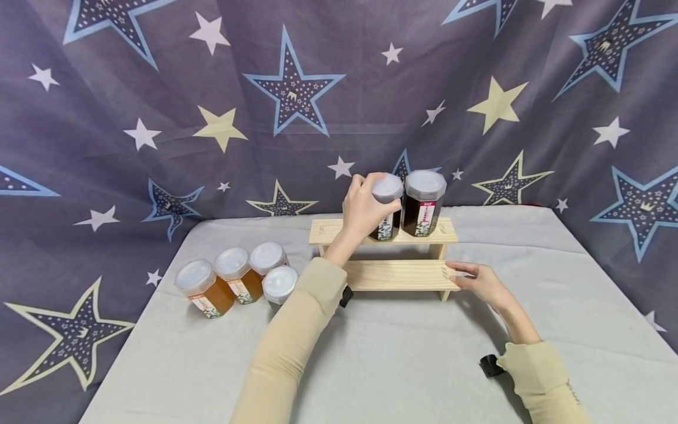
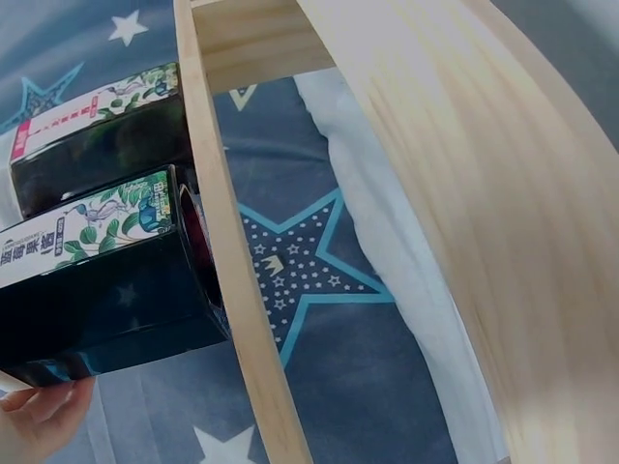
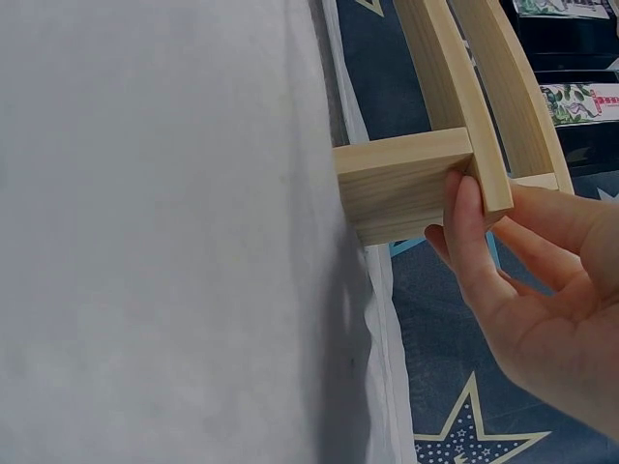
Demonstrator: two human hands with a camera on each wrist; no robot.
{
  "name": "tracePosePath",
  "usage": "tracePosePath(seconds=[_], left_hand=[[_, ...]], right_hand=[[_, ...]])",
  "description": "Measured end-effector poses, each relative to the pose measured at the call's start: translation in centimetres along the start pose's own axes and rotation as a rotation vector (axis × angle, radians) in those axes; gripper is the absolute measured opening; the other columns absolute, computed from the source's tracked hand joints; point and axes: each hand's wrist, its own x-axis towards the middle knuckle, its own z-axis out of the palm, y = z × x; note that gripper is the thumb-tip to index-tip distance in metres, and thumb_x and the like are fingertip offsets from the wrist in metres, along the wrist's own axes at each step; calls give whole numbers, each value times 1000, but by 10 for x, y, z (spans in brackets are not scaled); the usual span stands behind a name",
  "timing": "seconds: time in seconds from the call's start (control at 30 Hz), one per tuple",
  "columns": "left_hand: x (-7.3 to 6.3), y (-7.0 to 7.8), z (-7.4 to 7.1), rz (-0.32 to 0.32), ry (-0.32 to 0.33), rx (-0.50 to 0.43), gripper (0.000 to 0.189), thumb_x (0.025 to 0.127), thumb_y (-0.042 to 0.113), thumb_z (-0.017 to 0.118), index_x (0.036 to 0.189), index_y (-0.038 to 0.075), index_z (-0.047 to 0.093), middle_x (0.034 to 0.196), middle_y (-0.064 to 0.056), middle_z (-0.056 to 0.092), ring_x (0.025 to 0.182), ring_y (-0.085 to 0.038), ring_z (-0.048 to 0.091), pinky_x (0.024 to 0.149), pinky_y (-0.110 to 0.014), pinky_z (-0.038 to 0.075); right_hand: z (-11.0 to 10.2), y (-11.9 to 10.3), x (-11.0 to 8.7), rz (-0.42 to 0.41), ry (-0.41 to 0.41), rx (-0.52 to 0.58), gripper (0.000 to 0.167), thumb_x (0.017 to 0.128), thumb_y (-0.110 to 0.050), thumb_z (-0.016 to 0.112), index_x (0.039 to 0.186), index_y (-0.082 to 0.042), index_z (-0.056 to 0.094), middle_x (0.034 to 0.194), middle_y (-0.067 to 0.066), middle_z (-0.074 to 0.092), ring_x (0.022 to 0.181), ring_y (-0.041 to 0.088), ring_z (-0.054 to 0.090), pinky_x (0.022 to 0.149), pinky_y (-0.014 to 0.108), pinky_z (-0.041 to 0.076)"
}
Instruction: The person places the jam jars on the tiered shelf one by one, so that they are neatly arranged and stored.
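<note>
In the head view my left hand (image 1: 364,206) grips a dark jar (image 1: 387,227) by its pale lid, fingers behind and thumb in front. This jar is at the upper tier of a two-tier wooden rack (image 1: 394,275). To its right on that tier stands a second dark jar (image 1: 422,215) with a pink-and-white label. From the left wrist, the held jar (image 2: 106,309) appears tilted slightly against the shelf edge, with fingertips (image 2: 53,411) under its lid end. My right hand (image 3: 546,280) pinches the right end of the lower shelf between thumb and fingers.
Left of the rack stand two amber jars (image 1: 209,297) (image 1: 245,285) and two more lidded jars (image 1: 267,257) (image 1: 279,282), partly hidden by the left sleeve. A pale cloth (image 1: 402,359) covers the table. Behind it hangs a star-patterned curtain (image 1: 296,153).
</note>
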Motion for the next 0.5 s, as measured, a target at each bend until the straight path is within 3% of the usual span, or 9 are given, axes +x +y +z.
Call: tracePosePath(seconds=[0.27, 0.5], left_hand=[[3, -1, 6, -8, -40, -20, 52, 63, 36, 70, 111, 20, 57, 95, -5, 48, 82, -20, 51, 63, -30, 43], [1, -3, 7, 24, -58, -28, 53, 69, 37, 71, 115, 19, 55, 100, -8, 48, 87, -21, 52, 68, -33, 45]], right_hand=[[0, 1, 0, -2, -3, 12, 42, 84, -2, 54, 120, 15, 43, 116, 34, 47, 77, -3, 57, 68, 19, 49], [0, 1, 1, 4, -2, 12, 42, 84, -2, 54, 121, 15, 43, 116, 34, 47, 77, -3, 57, 68, 20, 49]])
